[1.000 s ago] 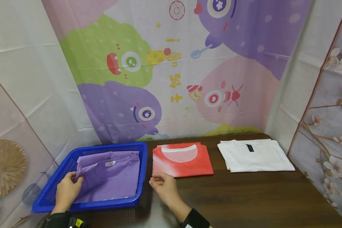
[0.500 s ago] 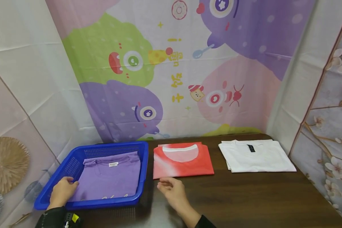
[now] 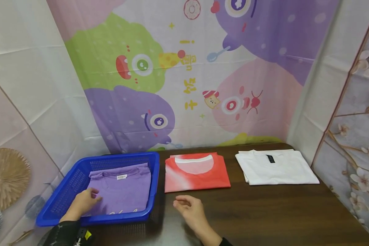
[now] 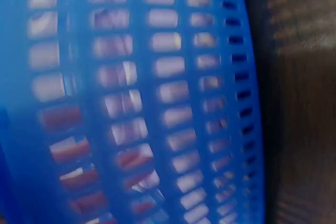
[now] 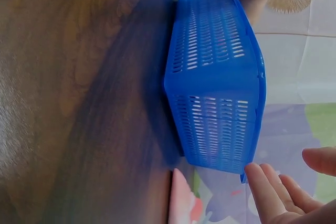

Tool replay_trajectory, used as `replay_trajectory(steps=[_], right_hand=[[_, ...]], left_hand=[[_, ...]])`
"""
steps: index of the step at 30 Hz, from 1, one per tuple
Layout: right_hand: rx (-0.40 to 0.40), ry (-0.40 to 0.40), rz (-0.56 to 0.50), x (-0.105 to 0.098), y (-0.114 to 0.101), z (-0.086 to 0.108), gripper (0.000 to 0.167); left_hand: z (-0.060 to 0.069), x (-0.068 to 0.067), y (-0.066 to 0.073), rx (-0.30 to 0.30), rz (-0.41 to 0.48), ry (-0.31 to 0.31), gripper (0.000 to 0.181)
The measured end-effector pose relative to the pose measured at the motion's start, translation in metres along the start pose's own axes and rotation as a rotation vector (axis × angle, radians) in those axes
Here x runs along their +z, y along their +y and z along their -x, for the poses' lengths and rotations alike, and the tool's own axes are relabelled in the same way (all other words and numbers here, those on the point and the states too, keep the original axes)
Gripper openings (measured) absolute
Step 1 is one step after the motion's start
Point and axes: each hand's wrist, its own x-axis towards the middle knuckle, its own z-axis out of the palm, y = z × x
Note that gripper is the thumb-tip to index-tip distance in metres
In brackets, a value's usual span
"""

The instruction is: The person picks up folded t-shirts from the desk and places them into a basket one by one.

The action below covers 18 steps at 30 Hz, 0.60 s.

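A folded purple shirt (image 3: 126,191) with a white neck label lies in the blue basket (image 3: 155,177) at the left of the table. My left hand (image 3: 82,203) is over the shirt's left part, fingers loosely bent; whether it touches the cloth is hard to tell. The left wrist view is filled by the basket's slotted wall (image 4: 139,77). Over the table, right of the basket, my right hand (image 3: 193,213) is held with relaxed fingers and nothing in them. In the right wrist view the right hand (image 5: 294,198) shows its fingers apart from the thumb.
A folded red and white shirt (image 3: 200,177) lies right of the basket, just beyond my right hand. Farther right is a folded white shirt (image 3: 276,169). A cartoon-printed curtain (image 3: 184,78) hangs behind the dark wooden table (image 3: 264,212).
My left hand let go of the purple shirt's raised left edge, which now lies flat, moved off left, then came back over it. My right hand shifted slightly right and nearer me.
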Motion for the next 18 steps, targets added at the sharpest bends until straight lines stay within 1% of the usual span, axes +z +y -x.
replay_trajectory(steps=[2,4,6,9,13,16,18], right_hand=[[0.021,-0.009,-0.013,0.0,0.001,0.001,0.03],[0.041,-0.016,-0.036,0.0,0.001,0.002,0.031],[0.059,-0.023,-0.059,0.0,0.002,0.003,0.032],[0.073,-0.031,-0.084,0.0,0.003,0.005,0.032],[0.082,-0.033,-0.096,0.0,0.005,0.005,0.031],[0.091,-0.035,-0.102,-0.001,0.006,0.006,0.031],[0.095,-0.034,-0.106,-0.002,0.007,0.007,0.031]], left_hand=[[-0.003,0.007,0.012,0.133,0.022,-0.017,0.031],[-0.005,0.013,0.025,0.233,0.039,-0.052,0.026],[-0.006,0.017,0.036,0.313,0.03,-0.087,0.022],[-0.007,0.022,0.046,0.372,-0.005,-0.143,0.021],[-0.006,0.028,0.049,0.436,-0.069,-0.206,0.021],[-0.007,0.033,0.048,0.484,-0.126,-0.223,0.02],[-0.008,0.037,0.047,0.496,-0.159,-0.217,0.02]])
